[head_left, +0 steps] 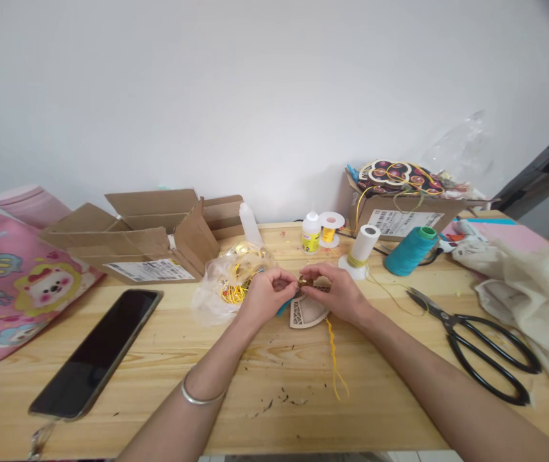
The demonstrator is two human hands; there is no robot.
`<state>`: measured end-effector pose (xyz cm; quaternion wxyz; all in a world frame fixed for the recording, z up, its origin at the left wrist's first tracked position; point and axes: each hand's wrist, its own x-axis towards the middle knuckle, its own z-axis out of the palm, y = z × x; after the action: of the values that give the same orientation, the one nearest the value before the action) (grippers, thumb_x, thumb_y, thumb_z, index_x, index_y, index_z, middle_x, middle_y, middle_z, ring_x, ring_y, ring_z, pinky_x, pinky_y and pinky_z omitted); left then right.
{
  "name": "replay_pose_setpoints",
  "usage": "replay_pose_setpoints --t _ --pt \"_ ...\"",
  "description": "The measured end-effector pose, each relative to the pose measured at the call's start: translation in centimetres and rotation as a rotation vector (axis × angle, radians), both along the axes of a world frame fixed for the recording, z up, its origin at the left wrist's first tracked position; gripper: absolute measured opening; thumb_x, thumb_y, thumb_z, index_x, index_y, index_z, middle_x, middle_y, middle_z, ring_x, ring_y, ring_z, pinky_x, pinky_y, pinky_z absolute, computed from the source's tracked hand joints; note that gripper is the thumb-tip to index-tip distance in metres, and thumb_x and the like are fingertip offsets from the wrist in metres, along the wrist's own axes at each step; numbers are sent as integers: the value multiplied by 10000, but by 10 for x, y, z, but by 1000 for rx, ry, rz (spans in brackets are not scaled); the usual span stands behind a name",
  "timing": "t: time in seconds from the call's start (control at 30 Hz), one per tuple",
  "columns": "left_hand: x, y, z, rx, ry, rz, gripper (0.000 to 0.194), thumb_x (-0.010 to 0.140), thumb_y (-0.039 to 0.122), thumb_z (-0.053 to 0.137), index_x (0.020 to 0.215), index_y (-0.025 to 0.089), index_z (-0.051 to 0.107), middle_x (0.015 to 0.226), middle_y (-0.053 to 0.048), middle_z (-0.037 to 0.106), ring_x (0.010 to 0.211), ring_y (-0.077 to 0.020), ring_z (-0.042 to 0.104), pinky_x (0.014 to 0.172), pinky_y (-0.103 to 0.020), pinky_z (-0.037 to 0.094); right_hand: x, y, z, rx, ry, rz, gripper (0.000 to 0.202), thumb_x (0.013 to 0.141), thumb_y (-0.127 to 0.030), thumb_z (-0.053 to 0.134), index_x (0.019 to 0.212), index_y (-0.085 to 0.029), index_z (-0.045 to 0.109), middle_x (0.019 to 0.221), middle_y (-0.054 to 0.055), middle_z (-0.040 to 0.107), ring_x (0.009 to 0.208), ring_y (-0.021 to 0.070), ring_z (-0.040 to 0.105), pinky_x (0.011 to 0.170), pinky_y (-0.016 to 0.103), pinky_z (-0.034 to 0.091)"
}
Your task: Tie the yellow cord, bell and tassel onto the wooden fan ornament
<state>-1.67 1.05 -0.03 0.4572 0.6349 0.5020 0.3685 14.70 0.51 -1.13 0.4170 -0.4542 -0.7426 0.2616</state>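
Note:
My right hand [335,292] pinches a small shiny gold-brown piece [305,282] between thumb and fingers; its exact kind is too small to make out. Close against it, my left hand [272,294] has thumb and forefinger pressed together, and whatever lies between them is hidden. Below both hands is a pale fan-shaped wooden piece [309,313] with cut-out lattice work, partly covered by the right hand. A yellow braided cord [333,353] trails from it toward me. Something blue [283,309] shows beside the left fingertips.
Left lie a clear bag of yellow cords [233,293], an open carton [125,247], a phone [96,353] and a pink bag [19,289]. Behind stand a glue bottle [310,233] and spools. Right are a teal thread cone [410,251], black-handled scissors [474,343], a filled box [399,215] and cream cloth [539,301].

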Motion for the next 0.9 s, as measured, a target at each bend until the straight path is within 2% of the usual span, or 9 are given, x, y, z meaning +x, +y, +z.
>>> replay_pose_setpoints --t 0.13,0.37,0.57,0.7,0.9 --pt "1 -1 2 21 49 -6 83 645 211 574 687 144 600 660 -24 649 604 -130 595 568 -233 477 -1 0 2 -5 -56 -13 174 689 -166 596 860 -198 598 751 18 643 689 134 577 650 277 468" --pt "-2 -4 5 242 194 -4 78 668 182 546 690 165 618 713 -26 651 688 -143 597 648 -250 481 -1 -3 7 10 -168 -58 166 650 -128 582 793 -206 614 675 14 645 660 151 565 605 282 448" --pt "-1 -3 4 138 123 -45 84 669 198 555 707 161 620 722 -25 665 678 -143 609 639 -243 486 0 -4 6 -13 -139 -70 151 649 -120 567 756 -214 617 681 2 644 664 146 558 606 271 437" --pt "0 -2 3 70 84 -24 92 674 212 557 718 154 614 719 -28 665 669 -144 611 623 -242 485 -2 -4 5 1 -134 -64 106 674 -138 568 728 -212 622 654 3 634 647 145 535 590 267 422" --pt "0 -4 5 206 178 -47 82 682 186 537 709 164 611 716 -13 645 683 -135 587 638 -238 459 -1 -3 4 -38 -137 -85 66 661 -146 586 674 -204 613 639 -4 618 617 134 511 570 257 401"
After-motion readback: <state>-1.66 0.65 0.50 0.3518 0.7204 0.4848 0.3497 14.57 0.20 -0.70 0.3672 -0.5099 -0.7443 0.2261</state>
